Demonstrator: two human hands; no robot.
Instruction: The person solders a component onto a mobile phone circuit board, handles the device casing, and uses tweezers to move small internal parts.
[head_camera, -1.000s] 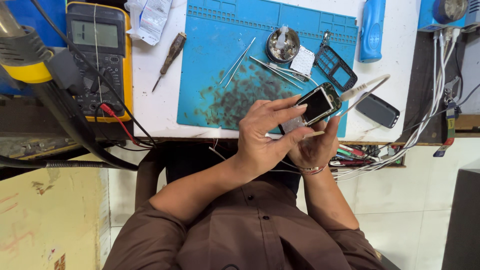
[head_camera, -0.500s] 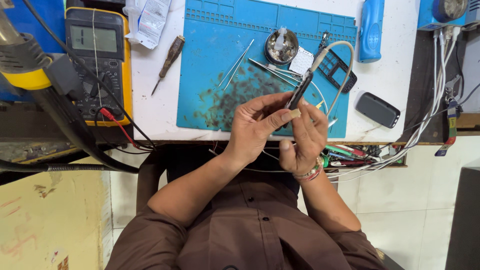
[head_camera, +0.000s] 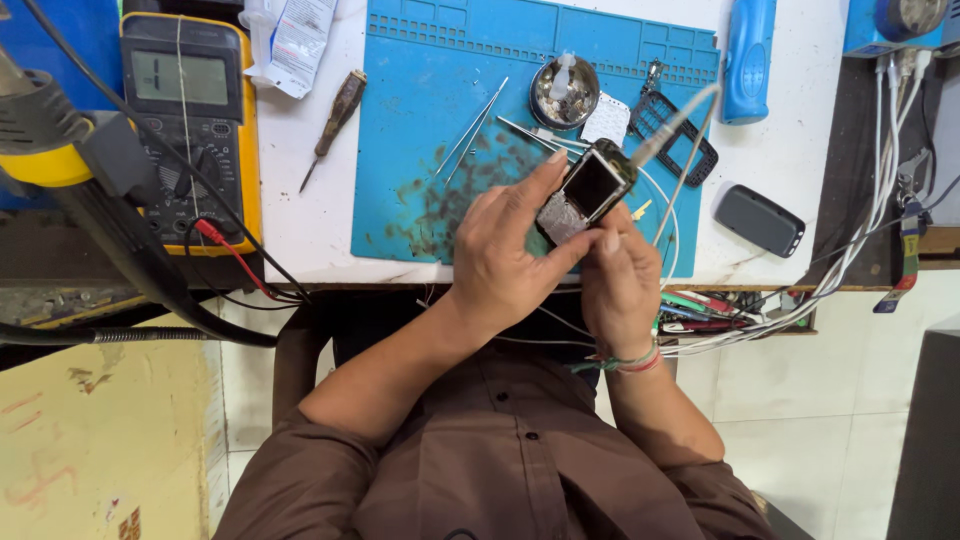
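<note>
— Grip of the left hand (head_camera: 505, 255)? 
— Closed round the small phone (head_camera: 585, 192): thumb pressed along its lower edge, index finger stretched over the top edge, remaining fingers curled underneath.

— And the right hand (head_camera: 620, 285)? 
— Also closed on the phone, pinching the lower end from beneath, thumb tip against the keypad part. Thread bands at that wrist.

— Where, measured from the blue mat (head_camera: 470, 130)? 
— Held up over the mat's right half, near its front edge, clear of the surface and tilted, dark glossy screen facing up.

— Materials, shapes? 
— Phone: small rectangular slab, black screen, grey bare metal-looking lower part. Mat: rubbery blue sheet, ribbed compartments along the far edge, dark stains in the middle. On the mat beyond the phone: thin steel tweezers (head_camera: 475, 128) lying slantwise, a round shiny metal dish (head_camera: 565, 92), a black plastic phone frame (head_camera: 675, 135). Right of the mat on the white worktop (head_camera: 300, 220): a dark rounded back cover (head_camera: 758, 220) and a blue plastic handle-like thing (head_camera: 748, 60). Left of the mat: a wooden-handled screwdriver (head_camera: 335, 122), then a yellow-cased multimeter (head_camera: 190, 120) with a grey display and a red lead.

— Different from half a second back? 
— Then turned edge-on, a thin sliver between the fingers; now rotated flat, screen showing. Hands a little lower and closer over the mat's front edge. Tools on the mat unmoved.
</note>
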